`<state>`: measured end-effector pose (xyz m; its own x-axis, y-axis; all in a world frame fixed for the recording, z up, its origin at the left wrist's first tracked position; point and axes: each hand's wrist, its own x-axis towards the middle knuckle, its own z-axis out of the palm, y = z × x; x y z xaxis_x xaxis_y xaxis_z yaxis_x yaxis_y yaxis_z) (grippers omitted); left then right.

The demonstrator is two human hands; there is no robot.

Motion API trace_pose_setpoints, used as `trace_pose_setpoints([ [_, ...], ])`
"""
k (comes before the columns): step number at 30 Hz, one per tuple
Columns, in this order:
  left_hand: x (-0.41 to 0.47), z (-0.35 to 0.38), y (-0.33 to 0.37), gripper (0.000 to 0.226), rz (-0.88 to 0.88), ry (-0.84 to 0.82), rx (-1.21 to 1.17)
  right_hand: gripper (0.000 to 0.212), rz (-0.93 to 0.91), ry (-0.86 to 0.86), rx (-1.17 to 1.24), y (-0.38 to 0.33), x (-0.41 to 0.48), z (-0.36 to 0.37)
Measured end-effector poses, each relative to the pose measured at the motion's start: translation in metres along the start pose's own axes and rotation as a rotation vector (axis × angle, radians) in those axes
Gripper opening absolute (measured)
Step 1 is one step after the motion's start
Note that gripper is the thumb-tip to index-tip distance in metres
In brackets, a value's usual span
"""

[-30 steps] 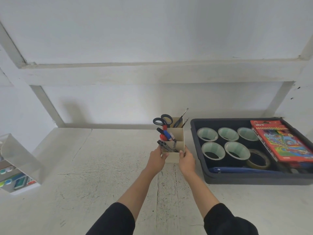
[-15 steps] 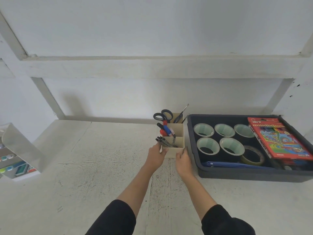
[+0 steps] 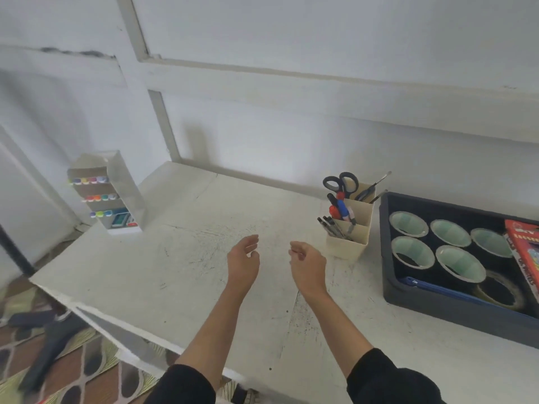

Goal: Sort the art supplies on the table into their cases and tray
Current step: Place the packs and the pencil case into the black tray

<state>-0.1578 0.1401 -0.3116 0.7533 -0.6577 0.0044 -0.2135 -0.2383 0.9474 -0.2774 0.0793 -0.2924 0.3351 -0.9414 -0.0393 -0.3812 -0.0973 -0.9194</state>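
A cream stepped pen holder (image 3: 347,243) stands on the white table (image 3: 180,266), holding scissors (image 3: 340,183), markers and pens. Just right of it sits a dark tray (image 3: 455,309) with several tape rolls (image 3: 411,253), a blue pouch (image 3: 437,290) and a red coloured-pencil box (image 3: 525,252). A clear marker case (image 3: 109,193) stands upright at the far left of the table. My left hand (image 3: 243,258) and my right hand (image 3: 307,265) hover over the table's middle, fingers loosely curled, holding nothing, left of the pen holder.
The table's left front edge (image 3: 96,310) runs diagonally, with patterned floor (image 3: 58,360) below it. A white panelled wall backs the table.
Both hands have let go of the pen holder and drawn back to the left. The view has swung left, bringing the marker case fully into sight.
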Motion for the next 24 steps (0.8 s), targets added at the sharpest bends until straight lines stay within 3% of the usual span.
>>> trace_pose_setpoints([
  [7, 0.032, -0.127, -0.035, 0.037, -0.048, 0.292, 0.025, 0.021, -0.061, -0.113, 0.049, -0.048, -0.007, 0.089],
  [14, 0.071, -0.269, -0.062, 0.037, -0.034, 0.453, 0.093, 0.033, -0.079, -0.294, 0.095, -0.133, -0.015, 0.221],
  [19, 0.103, -0.343, -0.074, 0.038, -0.014, 0.408, 0.135, 0.037, -0.058, -0.397, 0.208, -0.187, -0.015, 0.278],
  [24, 0.142, -0.367, -0.048, 0.033, 0.075, 0.262, 0.116, 0.046, -0.124, -0.344, 0.160, -0.217, -0.002, 0.303],
])
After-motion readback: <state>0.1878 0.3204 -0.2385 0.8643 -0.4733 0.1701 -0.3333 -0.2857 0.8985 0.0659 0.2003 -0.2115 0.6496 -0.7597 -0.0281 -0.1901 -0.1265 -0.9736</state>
